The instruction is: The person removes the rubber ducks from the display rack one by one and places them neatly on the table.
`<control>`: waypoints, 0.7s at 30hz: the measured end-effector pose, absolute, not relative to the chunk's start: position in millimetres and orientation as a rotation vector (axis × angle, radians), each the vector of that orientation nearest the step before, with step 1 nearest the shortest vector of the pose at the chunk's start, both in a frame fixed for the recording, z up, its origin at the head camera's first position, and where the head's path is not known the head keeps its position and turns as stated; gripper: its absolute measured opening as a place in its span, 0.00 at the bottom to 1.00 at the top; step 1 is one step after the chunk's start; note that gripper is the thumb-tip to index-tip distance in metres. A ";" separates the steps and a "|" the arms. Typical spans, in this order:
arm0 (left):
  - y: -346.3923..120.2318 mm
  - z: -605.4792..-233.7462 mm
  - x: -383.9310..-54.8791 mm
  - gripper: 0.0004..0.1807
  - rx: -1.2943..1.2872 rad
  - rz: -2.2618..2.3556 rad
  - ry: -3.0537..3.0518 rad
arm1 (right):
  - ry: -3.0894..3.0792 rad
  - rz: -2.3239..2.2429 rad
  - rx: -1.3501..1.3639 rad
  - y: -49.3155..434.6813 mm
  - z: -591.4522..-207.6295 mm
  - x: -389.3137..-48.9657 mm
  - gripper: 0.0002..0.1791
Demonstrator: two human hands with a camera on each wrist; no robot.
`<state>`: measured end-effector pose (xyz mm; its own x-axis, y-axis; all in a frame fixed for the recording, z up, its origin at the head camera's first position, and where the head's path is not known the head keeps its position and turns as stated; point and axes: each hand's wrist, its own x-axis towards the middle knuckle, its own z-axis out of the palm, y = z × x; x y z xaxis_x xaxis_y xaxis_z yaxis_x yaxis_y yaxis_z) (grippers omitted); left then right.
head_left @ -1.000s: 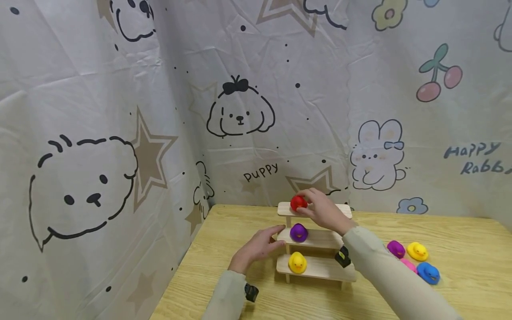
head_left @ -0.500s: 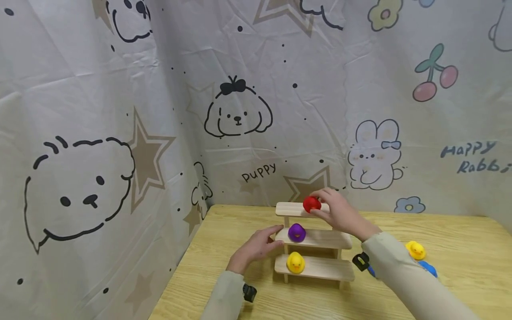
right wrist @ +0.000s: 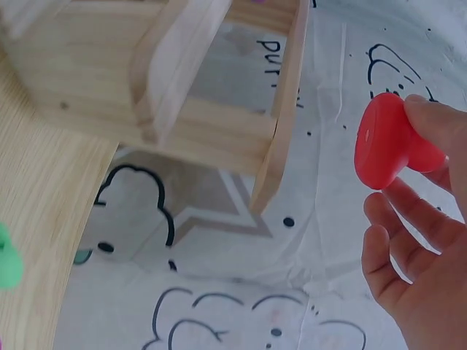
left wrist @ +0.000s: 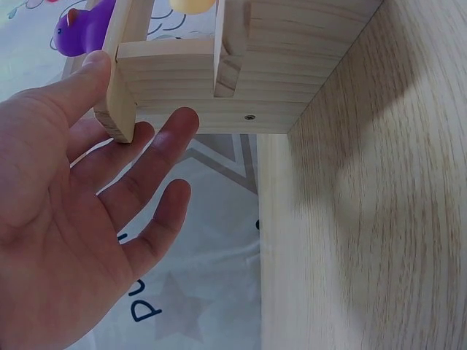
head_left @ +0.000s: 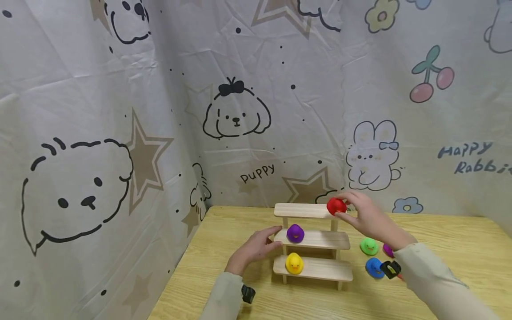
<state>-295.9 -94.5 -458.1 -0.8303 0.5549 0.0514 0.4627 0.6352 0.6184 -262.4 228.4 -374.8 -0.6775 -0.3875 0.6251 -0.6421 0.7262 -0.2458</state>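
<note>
Hands apart: the right hand (head_left: 370, 218) pinches a red toy duck (head_left: 335, 206) near the top right end of a 3-tier wooden stand (head_left: 320, 240); the left hand (head_left: 255, 247), fingers relaxed, touches its middle tier. Backdrop (head_left: 320, 106) reads "puppy", "Happy Rabbi…".

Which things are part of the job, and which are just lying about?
Seem in the job: red duck, in right hand; shelf, held by left hand; purple duck, yellow duck, both on it.

Seem just lying about: green duck, blue duck, both on table.
</note>
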 end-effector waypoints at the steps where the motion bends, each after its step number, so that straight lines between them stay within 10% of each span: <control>1: -94.4 -458.7 -296.2 0.27 0.849 0.964 2.710 | -2.367 0.602 0.781 231.9 -375.3 -261.5 0.21; 21: -95.3 -461.0 -298.6 0.27 0.862 0.966 2.711 | -2.478 0.563 0.574 282.0 -394.2 -241.0 0.20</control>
